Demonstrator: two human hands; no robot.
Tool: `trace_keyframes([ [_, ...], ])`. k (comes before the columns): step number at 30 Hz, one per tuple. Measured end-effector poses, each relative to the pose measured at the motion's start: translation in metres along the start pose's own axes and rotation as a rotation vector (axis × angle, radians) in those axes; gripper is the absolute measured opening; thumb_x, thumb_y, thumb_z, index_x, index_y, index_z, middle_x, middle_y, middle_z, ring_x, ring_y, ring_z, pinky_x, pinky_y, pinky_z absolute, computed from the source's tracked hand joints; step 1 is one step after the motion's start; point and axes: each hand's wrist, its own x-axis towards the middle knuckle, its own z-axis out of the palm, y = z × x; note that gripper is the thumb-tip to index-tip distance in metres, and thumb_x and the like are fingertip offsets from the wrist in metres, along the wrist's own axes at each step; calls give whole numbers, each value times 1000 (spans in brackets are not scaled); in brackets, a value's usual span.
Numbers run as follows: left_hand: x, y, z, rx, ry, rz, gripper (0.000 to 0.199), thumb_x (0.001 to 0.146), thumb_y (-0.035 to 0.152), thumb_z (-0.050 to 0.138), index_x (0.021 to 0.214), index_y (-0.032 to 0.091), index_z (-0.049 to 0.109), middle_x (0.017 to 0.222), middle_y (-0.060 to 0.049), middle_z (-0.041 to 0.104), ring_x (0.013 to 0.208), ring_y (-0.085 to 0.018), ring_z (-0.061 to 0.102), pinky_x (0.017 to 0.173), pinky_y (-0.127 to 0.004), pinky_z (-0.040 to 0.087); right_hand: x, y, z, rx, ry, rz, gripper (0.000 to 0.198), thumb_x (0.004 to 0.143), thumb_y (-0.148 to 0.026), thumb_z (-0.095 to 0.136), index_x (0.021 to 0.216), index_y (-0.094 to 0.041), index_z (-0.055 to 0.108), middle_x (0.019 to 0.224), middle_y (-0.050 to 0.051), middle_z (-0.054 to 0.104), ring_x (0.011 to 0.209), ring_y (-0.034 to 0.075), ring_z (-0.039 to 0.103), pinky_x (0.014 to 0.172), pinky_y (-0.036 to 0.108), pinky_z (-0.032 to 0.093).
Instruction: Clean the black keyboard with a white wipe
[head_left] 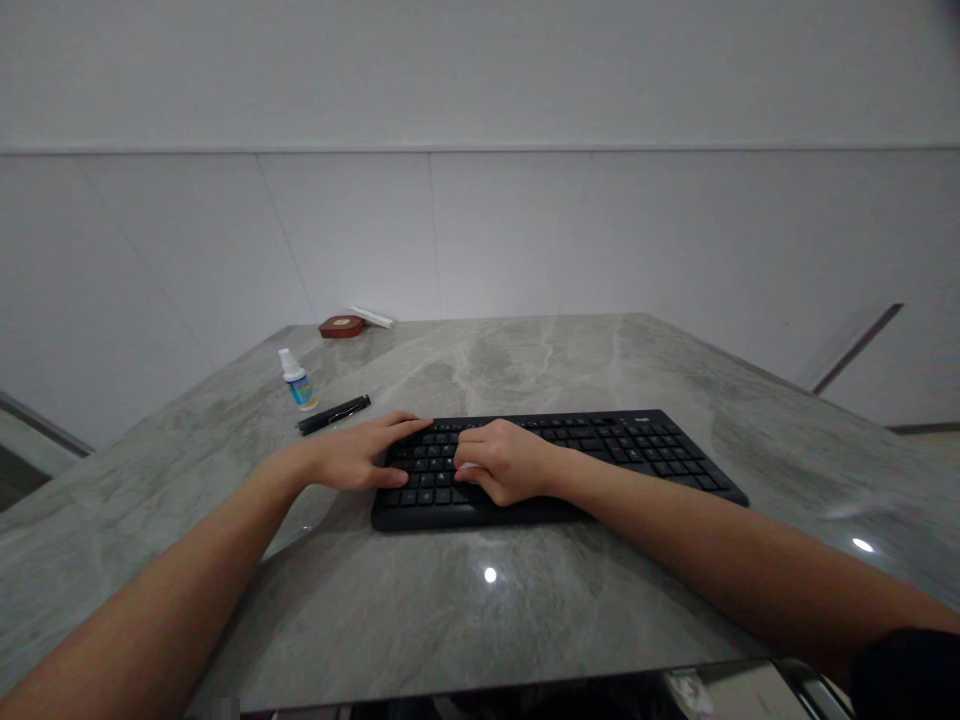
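A black keyboard (645, 452) lies across the grey marbled table in front of me. My left hand (352, 455) rests at its left end, thumb and fingers stretched apart, the thumb on the keys and a finger along the back edge. Over the left-middle keys, my right hand (506, 462) is closed in a pinch. Something small and white (468, 466) shows between its fingers; its kind is mostly hidden. The right forearm passes over the keyboard's front edge.
Left of the keyboard lie a black pen (334, 413) and a white spray bottle (298, 382) with a blue and yellow label, standing upright. A reddish-brown case (342, 327) and a white flat item (373, 317) sit at the table's far edge, by the wall.
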Motion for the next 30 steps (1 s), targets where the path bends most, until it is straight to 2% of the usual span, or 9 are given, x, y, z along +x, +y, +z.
trace_keyframes([
  [3, 0, -1, 1, 4, -4, -8, 78, 90, 44, 58, 156, 23, 24, 158, -13, 32, 139, -35, 41, 115, -46, 35, 0, -1, 0, 90, -6, -69, 12, 88, -17, 57, 79, -16, 63, 75, 5, 66, 69, 16, 59, 65, 27, 46],
  [5, 0, -1, 1, 10, -8, -9, 77, 91, 44, 57, 156, 22, 23, 158, -13, 31, 139, -34, 41, 115, -45, 35, 1, 0, -2, 113, -16, -31, 11, 88, -16, 57, 80, -15, 64, 78, 6, 68, 72, 16, 62, 68, 27, 47],
  [8, 0, -1, 0, 19, -11, -1, 76, 92, 45, 55, 156, 24, 22, 158, -12, 31, 139, -33, 41, 115, -45, 35, 3, 1, -10, 20, -66, 169, 15, 91, -19, 55, 83, -14, 67, 81, 9, 72, 75, 19, 65, 70, 29, 48],
  [12, 0, 0, -1, 7, -25, -10, 77, 92, 44, 56, 157, 23, 20, 158, -12, 30, 140, -33, 40, 116, -44, 34, 8, -6, -22, -220, -139, 505, 25, 94, -28, 50, 94, -12, 69, 82, 16, 73, 73, 27, 68, 63, 34, 47],
  [16, 0, 1, -1, 2, -26, -16, 77, 91, 43, 56, 156, 23, 20, 158, -12, 30, 139, -33, 40, 115, -44, 34, 11, -21, -23, -239, -213, 656, 25, 91, -29, 52, 92, -12, 71, 82, 20, 73, 74, 32, 70, 61, 37, 50],
  [24, 0, -1, 0, -7, -26, -11, 77, 91, 43, 56, 156, 21, 21, 158, -12, 29, 140, -32, 38, 117, -44, 32, 12, -40, -14, -194, -210, 698, 25, 93, -28, 49, 94, -13, 69, 86, 18, 73, 81, 32, 72, 66, 37, 53],
  [30, 0, -3, 1, 15, -21, -7, 76, 92, 44, 55, 156, 22, 21, 158, -13, 30, 141, -33, 38, 116, -46, 33, 12, -44, -14, -100, -173, 579, 27, 99, -31, 44, 102, -14, 66, 85, 13, 73, 80, 27, 71, 68, 32, 48],
])
